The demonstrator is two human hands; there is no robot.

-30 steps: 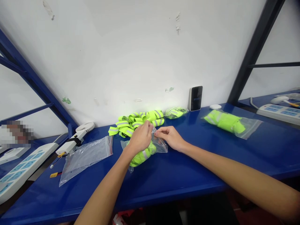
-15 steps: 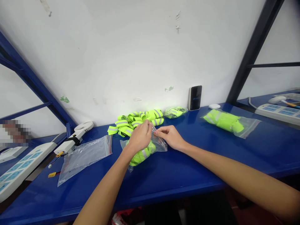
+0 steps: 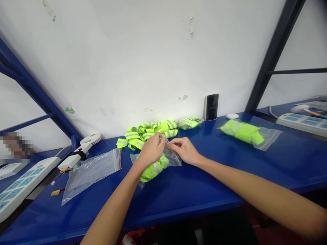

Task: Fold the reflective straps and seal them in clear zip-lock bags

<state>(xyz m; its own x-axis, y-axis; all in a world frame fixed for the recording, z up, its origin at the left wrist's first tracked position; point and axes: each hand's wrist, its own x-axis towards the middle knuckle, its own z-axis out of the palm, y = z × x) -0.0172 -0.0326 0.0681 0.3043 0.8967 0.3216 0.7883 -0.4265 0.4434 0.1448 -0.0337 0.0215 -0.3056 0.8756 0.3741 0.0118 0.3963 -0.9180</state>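
A clear zip-lock bag (image 3: 174, 160) with a bundle of neon-yellow reflective strap (image 3: 154, 170) inside lies on the blue table between my hands. My left hand (image 3: 152, 148) is closed on the upper edge of this bag and hides part of it. Thumb and fingers of my right hand (image 3: 184, 149) pinch the same edge a little farther right. Just behind my left hand is a loose heap of yellow reflective straps (image 3: 138, 134) with silver stripes. To the left an empty zip-lock bag (image 3: 93, 175) lies flat.
Filled zip-lock bags lie at the back (image 3: 190, 122) and at the right (image 3: 242, 132). A black-fronted device (image 3: 211, 107) leans on the wall beside a white oval object (image 3: 232, 116). Handheld fan (image 3: 90, 139), yellow connector (image 3: 55, 193) and power strip (image 3: 28, 185) are at the left.
Both hands stay on the bag's edge, with only slight finger movement. The whole view has shifted a little; nothing on the table has visibly moved.
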